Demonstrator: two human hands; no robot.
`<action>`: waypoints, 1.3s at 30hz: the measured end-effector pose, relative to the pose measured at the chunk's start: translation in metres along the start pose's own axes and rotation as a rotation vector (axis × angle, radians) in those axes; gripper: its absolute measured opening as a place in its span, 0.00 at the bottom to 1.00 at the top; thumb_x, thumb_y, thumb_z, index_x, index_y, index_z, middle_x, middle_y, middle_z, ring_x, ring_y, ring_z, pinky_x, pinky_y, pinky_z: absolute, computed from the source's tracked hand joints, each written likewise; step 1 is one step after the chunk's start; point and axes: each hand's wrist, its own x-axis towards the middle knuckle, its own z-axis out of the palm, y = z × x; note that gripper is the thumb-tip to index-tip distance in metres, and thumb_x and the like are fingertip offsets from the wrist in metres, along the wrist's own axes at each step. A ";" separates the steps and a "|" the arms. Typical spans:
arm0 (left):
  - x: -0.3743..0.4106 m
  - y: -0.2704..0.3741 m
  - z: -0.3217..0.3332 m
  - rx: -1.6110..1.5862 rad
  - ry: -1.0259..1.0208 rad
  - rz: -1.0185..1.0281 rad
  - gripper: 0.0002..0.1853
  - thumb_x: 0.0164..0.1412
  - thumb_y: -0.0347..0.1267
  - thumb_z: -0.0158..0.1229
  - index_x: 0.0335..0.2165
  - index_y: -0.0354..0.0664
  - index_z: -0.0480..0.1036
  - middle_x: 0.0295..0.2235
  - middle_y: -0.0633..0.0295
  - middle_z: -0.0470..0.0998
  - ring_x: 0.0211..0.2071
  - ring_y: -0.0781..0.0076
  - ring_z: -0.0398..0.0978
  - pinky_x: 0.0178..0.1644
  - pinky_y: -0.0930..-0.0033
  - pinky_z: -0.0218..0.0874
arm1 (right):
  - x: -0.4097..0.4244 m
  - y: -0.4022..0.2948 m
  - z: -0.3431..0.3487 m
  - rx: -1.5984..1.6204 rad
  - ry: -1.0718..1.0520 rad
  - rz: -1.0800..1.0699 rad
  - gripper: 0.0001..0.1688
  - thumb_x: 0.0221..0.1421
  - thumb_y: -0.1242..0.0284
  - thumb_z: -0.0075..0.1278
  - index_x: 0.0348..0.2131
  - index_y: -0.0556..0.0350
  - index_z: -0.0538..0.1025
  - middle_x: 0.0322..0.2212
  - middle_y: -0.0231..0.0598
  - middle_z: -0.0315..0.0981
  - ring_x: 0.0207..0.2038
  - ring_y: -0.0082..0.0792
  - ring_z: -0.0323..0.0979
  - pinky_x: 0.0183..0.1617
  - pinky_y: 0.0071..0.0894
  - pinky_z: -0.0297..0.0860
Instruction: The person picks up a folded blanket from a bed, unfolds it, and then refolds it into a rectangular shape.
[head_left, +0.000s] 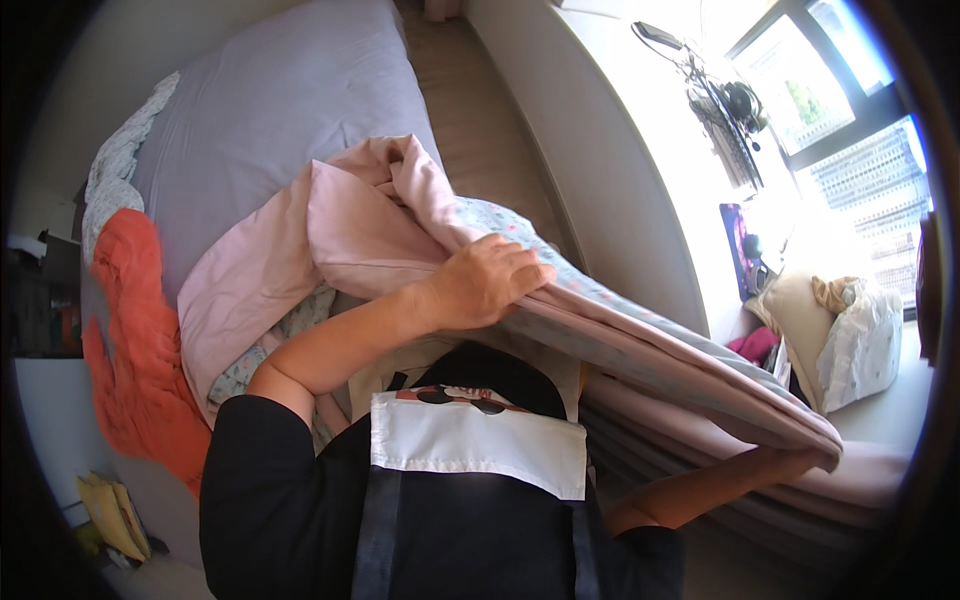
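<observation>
A pink duvet cover with a pale blue floral side lies bunched over the near part of the bed and stretches out to the lower right. My left hand is closed on its folded edge, knuckles up, near the middle of the picture. At the right, my right forearm reaches to the far end of the stretched cloth, where folds hide the hand and its grip. Below my left hand, my black top and a white apron flap fill the lower middle.
The bed has a grey-lavender sheet. An orange cloth and a patterned white cloth lie along its left edge. Yellow packets stand at lower left. On the right, a window ledge holds cables, a cushion and a plastic bag.
</observation>
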 end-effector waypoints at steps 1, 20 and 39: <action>-0.001 -0.003 0.007 0.057 0.032 0.020 0.21 0.38 0.21 0.55 0.37 0.41 0.66 0.30 0.59 0.71 0.34 0.60 0.69 0.39 0.63 0.59 | 0.008 0.001 -0.019 0.002 -0.046 -0.045 0.20 0.56 0.61 0.38 0.32 0.63 0.69 0.29 0.43 0.68 0.33 0.34 0.68 0.37 0.36 0.68; -0.095 -0.040 0.063 -0.605 -0.245 -0.617 0.12 0.49 0.25 0.54 0.36 0.39 0.69 0.31 0.62 0.73 0.35 0.75 0.71 0.41 0.71 0.62 | -0.059 0.078 -0.003 0.187 -0.248 0.444 0.14 0.50 0.76 0.43 0.39 0.61 0.70 0.35 0.38 0.70 0.38 0.29 0.68 0.45 0.25 0.65; 0.173 -0.040 -0.134 -0.032 0.455 0.372 0.12 0.55 0.27 0.53 0.40 0.44 0.74 0.29 0.58 0.75 0.25 0.66 0.73 0.29 0.69 0.64 | 0.104 0.072 -0.021 0.161 0.565 0.137 0.16 0.43 0.82 0.46 0.36 0.64 0.64 0.32 0.51 0.65 0.31 0.42 0.70 0.35 0.38 0.74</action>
